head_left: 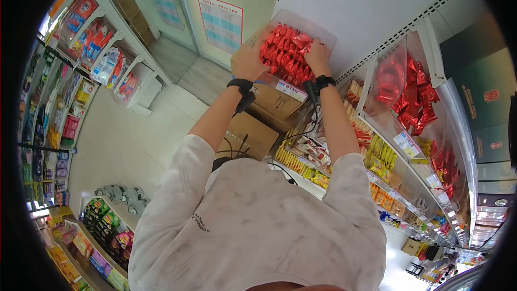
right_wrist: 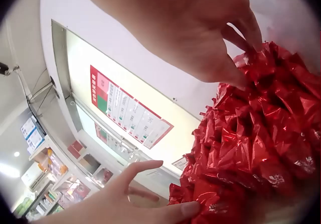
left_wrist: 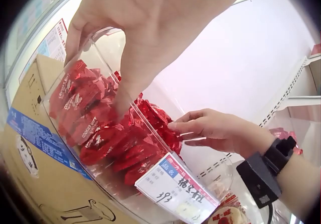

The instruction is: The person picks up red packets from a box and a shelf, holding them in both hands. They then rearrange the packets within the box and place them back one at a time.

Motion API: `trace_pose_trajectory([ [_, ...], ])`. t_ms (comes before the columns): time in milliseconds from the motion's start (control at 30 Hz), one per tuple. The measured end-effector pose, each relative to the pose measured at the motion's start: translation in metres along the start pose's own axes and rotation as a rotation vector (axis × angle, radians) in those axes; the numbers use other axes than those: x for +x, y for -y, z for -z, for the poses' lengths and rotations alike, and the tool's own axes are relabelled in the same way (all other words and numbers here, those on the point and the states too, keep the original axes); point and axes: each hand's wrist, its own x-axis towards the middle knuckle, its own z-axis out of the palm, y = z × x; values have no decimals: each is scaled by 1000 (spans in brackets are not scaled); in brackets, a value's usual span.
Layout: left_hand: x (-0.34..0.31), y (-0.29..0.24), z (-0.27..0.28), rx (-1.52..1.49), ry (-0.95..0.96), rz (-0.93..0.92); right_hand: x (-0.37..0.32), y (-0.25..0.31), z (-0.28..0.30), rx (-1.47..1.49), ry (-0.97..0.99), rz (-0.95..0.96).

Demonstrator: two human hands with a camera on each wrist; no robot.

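A clear plastic bin [head_left: 327,24] full of upright red foil packets [head_left: 285,48] sits on cardboard boxes. My left hand [head_left: 252,62] grips the bin's left side; in the left wrist view its thumb [left_wrist: 131,86] reaches down inside against the packets, while fingers go over the outer wall. At the opposite side, my right hand [head_left: 319,56] has its thumb and fingertips down among the packets. In the right wrist view this hand [right_wrist: 200,38] pinches the top of a red packet [right_wrist: 253,66] at the end of a row. A handwritten price tag [left_wrist: 175,189] hangs on the bin's front.
Brown cardboard boxes [head_left: 274,102] stand beneath the bin. To the right, a shelf rack carries another clear bin of red packets [head_left: 412,91] and rows of yellow packs [head_left: 379,159]. A white wall and a door frame rise behind; more stocked shelves [head_left: 89,32] stand left.
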Motion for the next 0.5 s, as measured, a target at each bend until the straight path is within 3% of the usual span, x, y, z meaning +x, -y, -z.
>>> trace_pose_trajectory([
  [133, -4, -4, 6, -46, -34, -36, -1, 1, 22, -159, 106, 133],
  [233, -1, -1, 2, -91, -16, -50, -30, 27, 63, -193, -80, 163],
  [333, -1, 3, -7, -64, -19, -29, -42, 39, 82, 274, -13, 169],
  [433, 2, 11, -19, -42, -67, -48, -66, 59, 80, 400, 275, 156],
  [500, -1, 11, -22, -43, -75, -66, -70, 54, 50, 248, 282, 208],
])
